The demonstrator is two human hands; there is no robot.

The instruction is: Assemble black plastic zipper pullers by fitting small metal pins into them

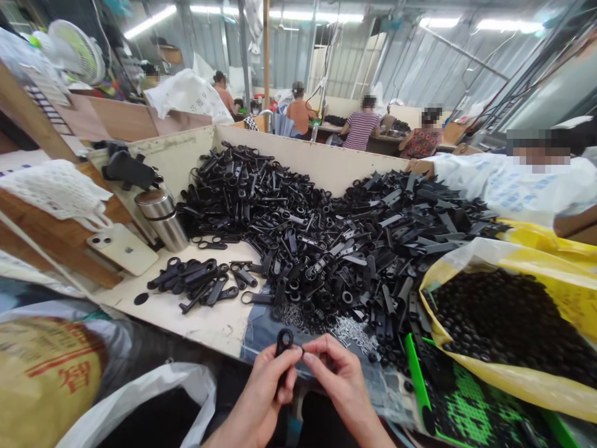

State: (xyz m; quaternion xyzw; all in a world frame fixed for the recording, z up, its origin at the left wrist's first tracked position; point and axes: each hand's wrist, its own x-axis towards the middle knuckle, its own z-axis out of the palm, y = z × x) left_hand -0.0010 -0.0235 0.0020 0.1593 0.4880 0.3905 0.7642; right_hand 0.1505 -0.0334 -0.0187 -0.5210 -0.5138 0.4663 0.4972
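Observation:
My left hand (268,386) is closed around a black plastic part with a ring-shaped end (285,339), which sticks up above the thumb. Close beside it, my right hand (338,367) has thumb and forefinger pinched together against that part. Whatever lies between those right fingertips is too small and hidden to name. Just beyond my hands is a small heap of silver screws (357,331) on a dark cloth (261,336). Behind the screws rises a large pile of black plastic parts (298,242). A smaller group of ring-ended parts (198,280) lies to the left.
A steel thermos (163,221) and a white phone (124,249) stand at the left. On the right, a yellow bag (559,261) of small black pieces rests by a green tray (420,379). An open white sack (140,398) sits lower left. Several people work farther back.

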